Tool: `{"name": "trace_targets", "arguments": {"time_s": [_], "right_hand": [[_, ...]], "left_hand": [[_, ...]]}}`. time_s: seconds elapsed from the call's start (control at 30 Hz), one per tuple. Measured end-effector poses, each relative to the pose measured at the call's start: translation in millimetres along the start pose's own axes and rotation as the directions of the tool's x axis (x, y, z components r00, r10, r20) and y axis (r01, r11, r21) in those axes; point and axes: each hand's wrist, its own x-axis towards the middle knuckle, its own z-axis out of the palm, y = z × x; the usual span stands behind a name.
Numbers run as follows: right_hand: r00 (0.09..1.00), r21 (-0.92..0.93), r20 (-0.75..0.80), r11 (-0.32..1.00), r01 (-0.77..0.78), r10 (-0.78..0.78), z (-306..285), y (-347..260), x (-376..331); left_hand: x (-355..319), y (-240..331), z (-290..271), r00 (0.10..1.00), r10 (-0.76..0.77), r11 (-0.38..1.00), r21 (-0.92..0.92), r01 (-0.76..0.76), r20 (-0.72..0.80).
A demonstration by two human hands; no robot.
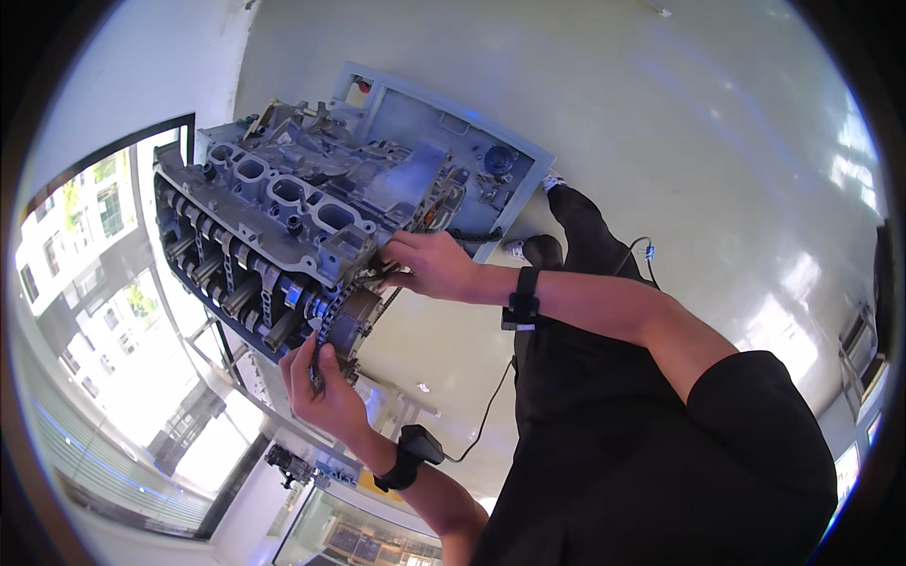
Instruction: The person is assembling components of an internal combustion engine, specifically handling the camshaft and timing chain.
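Note:
A grey engine block with its cylinder head (293, 193) is tilted in front of me, its round ports facing up and the camshafts (226, 264) exposed along its left side. At the near end, a timing chain (327, 325) runs over a sprocket beside a round dark metal housing (356, 319). My left hand (326, 396) pinches the chain at its lower left, thumb against fingers. Higher up, my right hand (429, 266) is closed at the engine's end, close to the upper part of the chain; its fingertips hide what they grip.
The engine rests by a grey-blue metal tray (528, 174) holding small parts. Black straps with small boxes sit on both wrists, with a thin cable (491, 406) trailing from the left one. Large windows (104, 283) stand left; a glass-topped case (349, 528) is below.

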Motion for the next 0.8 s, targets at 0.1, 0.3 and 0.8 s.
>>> {"name": "trace_targets", "arguments": {"time_s": [0.1, 0.3, 0.8], "right_hand": [[0.999, 0.094, 0.039, 0.996, -0.006, 0.002, -3, 2, 3], [0.998, 0.105, 0.059, 0.994, -0.019, 0.013, -10, -3, 9], [0.991, 0.051, 0.029, 0.991, 0.126, -0.128, -2, 5, 6]], "left_hand": [[6, 2, -6, 0.998, 0.033, 0.996, 0.077, -0.036, 0.050], [15, -3, -18, 0.983, -0.006, 1.000, 0.028, 0.001, 0.183], [-1, 13, -1, 0.984, 0.086, 0.959, 0.255, -0.124, 0.156]]}}
